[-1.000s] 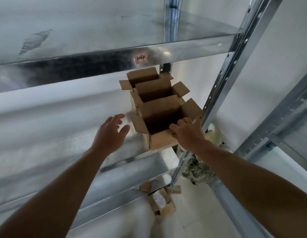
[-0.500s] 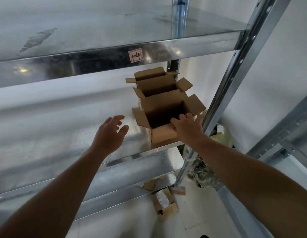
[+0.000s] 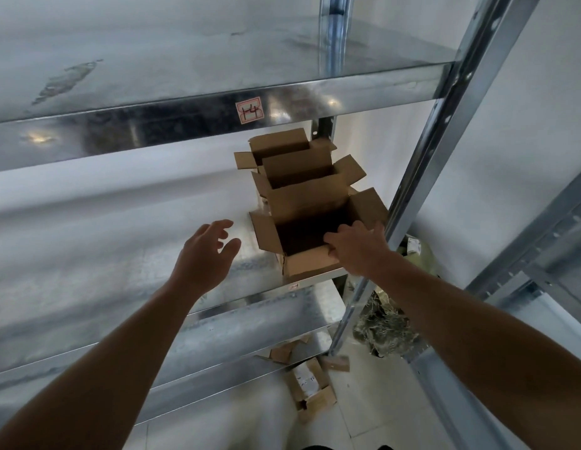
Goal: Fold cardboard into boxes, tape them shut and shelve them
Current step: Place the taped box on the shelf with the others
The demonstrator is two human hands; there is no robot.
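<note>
- A grey galvanised steel shelf [image 3: 120,254] is carrying an open brown cardboard box [image 3: 310,263] at its front right corner.
- The right grip [image 3: 357,251] is clamping the box's near rim.
- The left grip [image 3: 201,258] is hovering alongside, fingers apart.

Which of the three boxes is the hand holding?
The front box, at the edge of the shelf: the right hand grips its near rim. The middle box and the back box sit behind, untouched.

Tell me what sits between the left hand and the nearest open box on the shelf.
Nothing but a bare strip of metal shelf, seen in the head view. The left hand hovers open, short of the nearest box.
</note>
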